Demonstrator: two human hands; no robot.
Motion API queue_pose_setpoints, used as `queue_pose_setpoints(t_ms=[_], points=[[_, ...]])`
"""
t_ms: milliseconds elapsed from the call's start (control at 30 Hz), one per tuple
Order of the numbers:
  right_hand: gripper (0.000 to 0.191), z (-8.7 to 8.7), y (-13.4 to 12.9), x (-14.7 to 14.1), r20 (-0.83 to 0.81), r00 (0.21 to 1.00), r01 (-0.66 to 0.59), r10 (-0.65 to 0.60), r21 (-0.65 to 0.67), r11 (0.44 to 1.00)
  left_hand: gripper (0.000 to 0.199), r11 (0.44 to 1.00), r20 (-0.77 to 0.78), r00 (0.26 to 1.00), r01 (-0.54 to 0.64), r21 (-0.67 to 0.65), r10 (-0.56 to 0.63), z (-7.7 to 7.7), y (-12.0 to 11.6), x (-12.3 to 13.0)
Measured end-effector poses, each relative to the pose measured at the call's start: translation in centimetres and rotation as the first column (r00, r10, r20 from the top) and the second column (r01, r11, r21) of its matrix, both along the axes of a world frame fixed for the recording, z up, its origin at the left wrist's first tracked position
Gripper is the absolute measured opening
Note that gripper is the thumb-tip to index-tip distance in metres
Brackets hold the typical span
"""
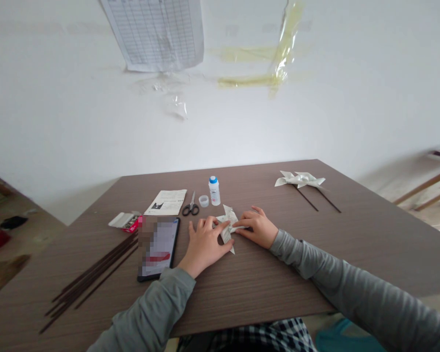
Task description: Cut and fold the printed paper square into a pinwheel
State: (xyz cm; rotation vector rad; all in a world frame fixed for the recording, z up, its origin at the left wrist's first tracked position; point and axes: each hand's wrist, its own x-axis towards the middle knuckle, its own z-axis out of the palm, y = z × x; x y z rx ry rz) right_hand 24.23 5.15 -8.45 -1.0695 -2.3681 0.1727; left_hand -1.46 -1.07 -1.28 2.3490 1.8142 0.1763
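Note:
A folded paper pinwheel (227, 222) lies on the brown table between my hands, its points sticking out. My left hand (207, 243) rests over its left side, fingers spread, with the thumb and index finger on the paper. From the right, my right hand (258, 227) pinches the pinwheel's right blade between thumb and fingers. Just behind stands a white glue bottle (214, 191) with a blue cap, beside a small clear cup (204, 201) and black-handled scissors (191, 209).
A phone (159, 249) lies left of my left hand, near dark sticks (95, 274), a red-and-white box (128, 221) and paper sheets (166, 202). Two pinwheels on sticks (300, 180) lie at the back right of the table (264, 293). A wall rises behind.

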Motion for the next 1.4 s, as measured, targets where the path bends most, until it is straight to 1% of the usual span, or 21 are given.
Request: queue_pose_setpoints(t_ms=[467,700,967,1267,1400], points=[[0.02,0.02,-0.04,-0.07,0.015,1.0,0.011,-0.01,-0.052,0.999,0.063,1.0,0.004,1.0,0.001,-0.012,-0.001,0.52,-0.19,0.17],[0.021,0.03,-0.1,-0.11,0.018,1.0,0.021,-0.02,-0.055,0.998,0.062,1.0,0.005,1.0,0.009,-0.017,-0.009,0.76,-0.21,0.23],[0.02,-0.45,0.17,0.06,0.002,1.0,0.006,-0.005,-0.032,0.999,0.058,1.0,0.008,1.0,0.007,0.004,-0.007,0.55,-0.24,0.19],[0.02,-0.15,0.09,-0.03,0.005,1.0,0.02,-0.02,-0.053,0.998,0.055,0.999,0.0,1.0,0.011,0.033,-0.011,0.1,-0.28,0.1],[0.019,-0.23,0.13,0.03,0.009,1.0,0.016,-0.016,-0.024,1.0,0.054,0.999,0.008,1.0,-0.005,0.039,0.005,-0.2,-0.41,0.09]])
